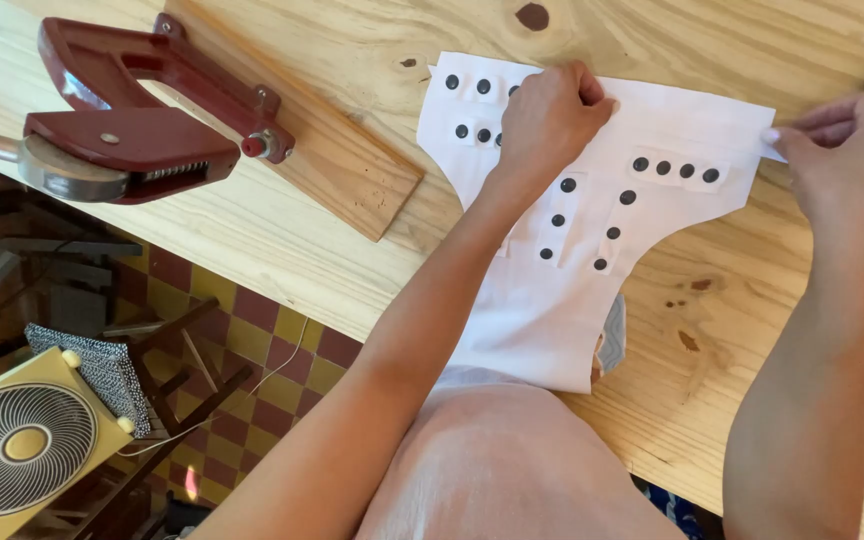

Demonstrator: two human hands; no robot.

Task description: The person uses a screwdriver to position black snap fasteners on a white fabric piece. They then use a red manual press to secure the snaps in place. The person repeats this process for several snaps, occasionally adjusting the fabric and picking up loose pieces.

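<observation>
Nearest the camera, the person's lap filled the bottom edge, with both bare forearms reaching up over the table (282,270). To the lower left, beneath the table edge, stood a yellow fan (22,445) on a red-and-yellow checked floor (252,350), beside a dark wooden frame draped with speckled cloth (102,370).

The white cloth (552,300) lay flat on the pale wood, its narrow end hanging toward the lap and its wide end spread across the far part of the table. Rows of black snaps (672,170) dotted its upper half.

The left hand (549,120) rested on the cloth's wide end, fingers curled under in a loose fist, pressing the fabric down near the snaps at the upper left. The right hand (842,150) sat at the cloth's right corner, thumb and fingers pinched narrowly on the edge of the fabric.

Farther off at the upper left, a dark red hand press (142,110) was mounted on a wooden board (332,150), well apart from the cloth, its metal lever running off the left edge.
</observation>
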